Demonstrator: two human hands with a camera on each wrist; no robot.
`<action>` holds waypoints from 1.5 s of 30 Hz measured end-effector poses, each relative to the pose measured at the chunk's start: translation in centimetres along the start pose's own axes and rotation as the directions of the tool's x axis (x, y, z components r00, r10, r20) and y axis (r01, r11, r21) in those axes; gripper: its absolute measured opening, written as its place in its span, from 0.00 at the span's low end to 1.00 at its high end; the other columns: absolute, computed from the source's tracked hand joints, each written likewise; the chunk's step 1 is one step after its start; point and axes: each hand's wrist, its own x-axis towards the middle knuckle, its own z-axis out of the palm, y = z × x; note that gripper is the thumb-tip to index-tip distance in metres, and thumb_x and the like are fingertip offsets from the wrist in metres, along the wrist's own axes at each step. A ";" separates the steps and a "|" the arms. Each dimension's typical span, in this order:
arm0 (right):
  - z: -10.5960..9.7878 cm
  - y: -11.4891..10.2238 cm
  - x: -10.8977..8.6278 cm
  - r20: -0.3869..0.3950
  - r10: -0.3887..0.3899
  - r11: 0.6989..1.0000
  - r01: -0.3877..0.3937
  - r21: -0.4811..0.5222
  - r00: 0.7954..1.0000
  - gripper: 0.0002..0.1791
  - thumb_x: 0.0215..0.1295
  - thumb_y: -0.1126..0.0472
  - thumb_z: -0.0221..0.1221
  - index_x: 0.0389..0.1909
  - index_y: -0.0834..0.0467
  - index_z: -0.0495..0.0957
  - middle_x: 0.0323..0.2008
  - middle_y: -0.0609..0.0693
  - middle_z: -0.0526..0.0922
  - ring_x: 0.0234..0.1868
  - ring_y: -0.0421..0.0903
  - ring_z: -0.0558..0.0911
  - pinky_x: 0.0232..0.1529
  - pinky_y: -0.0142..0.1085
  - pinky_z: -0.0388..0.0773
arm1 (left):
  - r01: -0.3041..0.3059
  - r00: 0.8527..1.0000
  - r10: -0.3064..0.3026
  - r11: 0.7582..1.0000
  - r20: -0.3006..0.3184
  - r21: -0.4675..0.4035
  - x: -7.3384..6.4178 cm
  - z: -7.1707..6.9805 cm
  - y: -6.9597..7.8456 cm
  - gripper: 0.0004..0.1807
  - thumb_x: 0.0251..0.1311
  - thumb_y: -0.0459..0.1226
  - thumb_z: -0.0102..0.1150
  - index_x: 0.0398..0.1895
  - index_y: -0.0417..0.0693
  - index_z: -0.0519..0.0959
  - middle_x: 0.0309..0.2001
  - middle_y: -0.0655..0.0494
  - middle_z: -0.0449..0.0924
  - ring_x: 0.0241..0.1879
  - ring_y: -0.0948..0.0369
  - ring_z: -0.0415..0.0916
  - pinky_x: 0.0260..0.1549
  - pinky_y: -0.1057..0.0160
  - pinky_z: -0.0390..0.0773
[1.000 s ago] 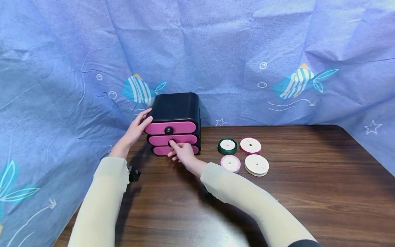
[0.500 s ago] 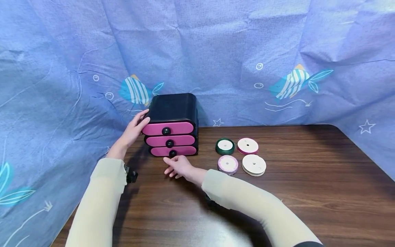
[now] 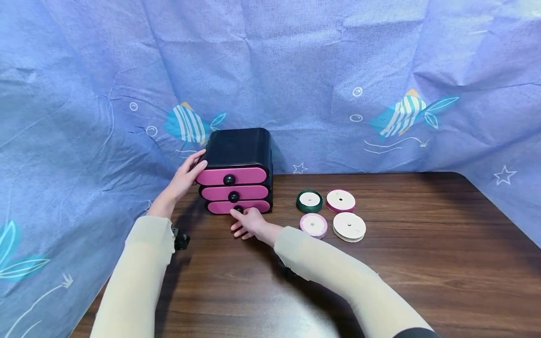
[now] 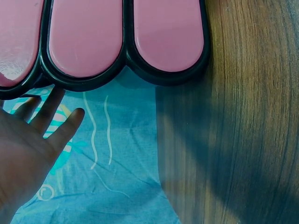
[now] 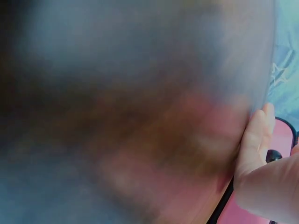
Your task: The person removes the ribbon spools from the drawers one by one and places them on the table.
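A black three-tier drawer unit (image 3: 240,146) with pink drawer fronts and round black knobs stands at the back left of the table. My left hand (image 3: 182,180) rests against its upper left side, fingers spread; in the left wrist view the fingertips reach its black edge. My right hand (image 3: 251,222) is low in front of the unit, with thumb and fingers apart right at the bottom drawer's knob (image 3: 238,208). All three drawers are shut. In the right wrist view a black knob (image 5: 273,155) shows between the fingers and thumb; much of that view is blurred.
To the unit's right on the wooden table (image 3: 405,244) lie several ribbon spools: a green one (image 3: 310,201), a magenta-edged one (image 3: 340,200), a pale pink one (image 3: 313,225) and a cream one (image 3: 349,226). A blue fish-print cloth (image 3: 304,84) hangs behind.
My right hand has left the middle drawer's knob, dropped below the unit, then risen to the bottom drawer's knob. The left hand stays at the unit's side.
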 end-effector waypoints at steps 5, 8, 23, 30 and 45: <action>-0.2 0.0 0.6 -0.050 -0.001 1.000 0.000 -0.023 0.999 0.22 0.73 0.48 0.53 0.47 0.67 0.75 0.26 0.56 0.86 0.17 0.41 0.80 0.19 0.32 0.74 | -0.002 1.000 0.002 1.000 0.002 0.000 0.0 0.1 0.0 0.33 0.73 0.44 0.44 0.77 0.45 0.51 0.73 0.37 0.51 0.63 0.43 0.57 0.50 0.47 0.64; -0.3 -0.1 0.7 -0.071 -0.004 1.000 0.001 -0.030 0.997 0.21 0.72 0.49 0.53 0.45 0.67 0.76 0.25 0.55 0.86 0.18 0.41 0.81 0.19 0.32 0.73 | -0.004 1.000 0.004 1.000 -0.001 0.000 0.0 0.1 0.1 0.33 0.73 0.44 0.44 0.77 0.45 0.51 0.73 0.37 0.51 0.64 0.43 0.57 0.51 0.46 0.63; 0.0 0.2 -0.3 -0.072 -0.022 0.995 0.015 -0.100 0.997 0.21 0.72 0.49 0.54 0.41 0.67 0.80 0.23 0.54 0.86 0.17 0.38 0.79 0.19 0.32 0.73 | 0.004 1.000 -0.004 1.000 -0.004 0.005 0.1 0.1 0.0 0.33 0.73 0.45 0.44 0.77 0.45 0.51 0.73 0.36 0.51 0.62 0.43 0.59 0.47 0.48 0.65; 0.6 0.5 -2.1 -0.071 -0.042 0.993 0.034 -0.116 0.997 0.20 0.71 0.51 0.56 0.38 0.66 0.82 0.22 0.54 0.85 0.16 0.37 0.77 0.18 0.32 0.72 | 0.006 1.000 -0.006 1.000 -0.003 -0.004 0.2 -0.1 -0.4 0.33 0.72 0.45 0.44 0.77 0.46 0.51 0.73 0.36 0.51 0.62 0.43 0.58 0.48 0.47 0.65; 1.8 1.7 -5.5 -0.065 -0.071 0.990 0.062 -0.125 0.995 0.18 0.69 0.52 0.58 0.32 0.63 0.84 0.19 0.53 0.85 0.19 0.38 0.75 0.16 0.29 0.66 | -0.002 1.000 0.002 1.000 -0.008 0.023 1.4 -0.4 -2.4 0.34 0.73 0.46 0.43 0.77 0.49 0.50 0.73 0.36 0.49 0.66 0.42 0.55 0.53 0.39 0.62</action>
